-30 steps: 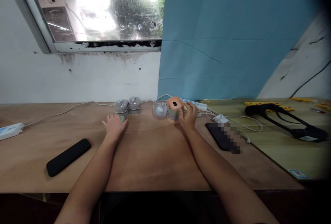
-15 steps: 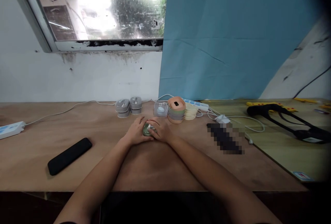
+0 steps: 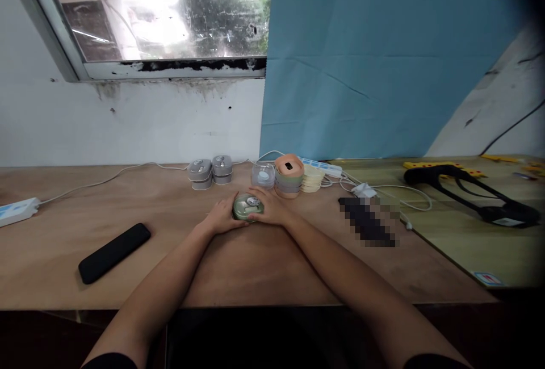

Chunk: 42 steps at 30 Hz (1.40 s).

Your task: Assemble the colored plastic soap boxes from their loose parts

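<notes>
Between my two hands is a small rounded green container (image 3: pixel 248 208) with a glossy lid that bears a silvery round mark. It rests on or just above the brown table. My left hand (image 3: pixel 222 216) is curled round its left side, with the thumb along the front. My right hand (image 3: pixel 269 206) grips the right side, fingers behind and thumb in front. Behind the hands stand grey containers (image 3: pixel 200 173) of a similar shape, a clear plastic piece (image 3: pixel 263 176) and a stack of coloured cases (image 3: pixel 289 173) with an orange one on top.
Cream-coloured pieces (image 3: pixel 312 179) are stacked at the back, near a white power strip (image 3: pixel 323 167) and cables. A black phone-like slab (image 3: pixel 114 252) lies at left. Right of my arms is a blurred-out dark object (image 3: pixel 367 222); farther right, a black frame (image 3: pixel 472 196).
My hands have drawn apart to the container's sides, so its lid, covered by the fingers before, now shows. The view has shifted slightly.
</notes>
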Each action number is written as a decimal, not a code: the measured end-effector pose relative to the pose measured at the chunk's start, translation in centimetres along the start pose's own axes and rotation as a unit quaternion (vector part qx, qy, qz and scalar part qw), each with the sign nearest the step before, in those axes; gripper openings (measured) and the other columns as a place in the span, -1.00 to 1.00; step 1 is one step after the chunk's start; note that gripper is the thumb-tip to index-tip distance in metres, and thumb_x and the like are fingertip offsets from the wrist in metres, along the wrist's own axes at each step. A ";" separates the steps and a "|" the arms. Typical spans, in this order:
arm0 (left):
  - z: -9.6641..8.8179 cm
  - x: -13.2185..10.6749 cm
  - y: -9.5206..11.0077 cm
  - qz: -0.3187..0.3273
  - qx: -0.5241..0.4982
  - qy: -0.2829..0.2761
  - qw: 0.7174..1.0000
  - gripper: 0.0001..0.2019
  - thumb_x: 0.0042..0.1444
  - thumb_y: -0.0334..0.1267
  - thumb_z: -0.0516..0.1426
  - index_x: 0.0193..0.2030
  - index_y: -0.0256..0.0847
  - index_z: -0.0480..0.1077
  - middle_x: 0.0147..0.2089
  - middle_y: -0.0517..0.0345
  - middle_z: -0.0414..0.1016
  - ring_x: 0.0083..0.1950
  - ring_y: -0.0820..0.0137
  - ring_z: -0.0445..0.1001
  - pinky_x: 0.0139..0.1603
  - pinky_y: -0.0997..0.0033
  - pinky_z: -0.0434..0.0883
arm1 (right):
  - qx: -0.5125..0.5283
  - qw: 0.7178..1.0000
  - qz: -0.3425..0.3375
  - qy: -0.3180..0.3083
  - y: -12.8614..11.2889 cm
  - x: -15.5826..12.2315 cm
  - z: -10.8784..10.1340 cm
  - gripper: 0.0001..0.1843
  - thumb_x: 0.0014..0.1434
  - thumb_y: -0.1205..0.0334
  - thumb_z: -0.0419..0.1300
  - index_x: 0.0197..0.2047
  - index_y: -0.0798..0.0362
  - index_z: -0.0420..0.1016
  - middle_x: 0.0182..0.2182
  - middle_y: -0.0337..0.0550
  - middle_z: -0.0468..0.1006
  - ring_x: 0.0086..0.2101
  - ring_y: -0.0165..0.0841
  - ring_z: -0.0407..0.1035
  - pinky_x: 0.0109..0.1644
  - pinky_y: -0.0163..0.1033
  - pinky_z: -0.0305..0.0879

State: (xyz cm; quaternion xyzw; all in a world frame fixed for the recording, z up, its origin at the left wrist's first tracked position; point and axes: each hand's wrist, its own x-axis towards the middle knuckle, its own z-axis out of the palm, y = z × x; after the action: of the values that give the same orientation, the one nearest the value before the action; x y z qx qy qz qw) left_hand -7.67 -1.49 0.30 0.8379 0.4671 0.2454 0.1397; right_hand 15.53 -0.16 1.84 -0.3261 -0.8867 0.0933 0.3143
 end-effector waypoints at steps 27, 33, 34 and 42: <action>-1.1 0.4 -0.2 0.029 -0.088 0.237 0.967 -0.27 0.02 -0.05 0.20 0.28 -0.29 0.09 0.21 -0.21 0.27 0.22 0.06 0.29 0.22 0.02 0.26 | 0.482 0.798 0.334 0.140 3.3 1.4 2.3 -0.69 0.07 0.09 0.30 -0.17 0.05 0.42 -0.24 -0.12 0.61 -0.36 -0.36 0.52 -0.27 -0.24 0.50; -1.1 0.3 -0.1 0.034 -0.080 0.234 0.968 -0.28 0.04 -0.04 0.19 0.29 -0.26 0.08 0.22 -0.18 0.27 0.23 0.08 0.28 0.24 0.03 0.25 | 0.578 0.740 0.303 0.163 2.3 1.5 1.5 -0.78 0.02 0.29 0.33 -0.24 0.07 0.43 -0.18 -0.11 0.60 -0.13 -0.32 0.50 0.00 -0.19 0.46; -1.1 0.3 0.0 0.035 -0.080 0.233 0.968 -0.28 0.04 -0.04 0.19 0.29 -0.26 0.08 0.22 -0.18 0.27 0.23 0.08 0.28 0.24 0.03 0.25 | 0.585 0.733 0.304 0.168 2.2 1.5 1.3 -0.81 0.05 0.29 0.31 -0.25 0.06 0.41 -0.17 -0.11 0.60 -0.10 -0.32 0.49 0.01 -0.18 0.46; -1.1 0.3 0.0 0.038 -0.076 0.239 0.967 -0.30 0.03 -0.04 0.19 0.27 -0.30 0.11 0.20 -0.20 0.29 0.21 0.08 0.31 0.22 0.06 0.27 | 0.576 0.701 0.366 0.206 2.8 2.0 0.9 -0.79 0.26 0.09 0.12 -0.22 0.08 0.39 -0.25 -0.05 0.60 -0.29 -0.36 0.54 -0.34 -0.31 0.49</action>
State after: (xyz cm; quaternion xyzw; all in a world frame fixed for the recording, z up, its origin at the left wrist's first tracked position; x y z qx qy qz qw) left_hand -8.12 -1.20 1.27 0.7589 0.4347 0.4786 0.0779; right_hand 15.29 3.29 1.07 -0.3916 -0.3842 0.6241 0.5563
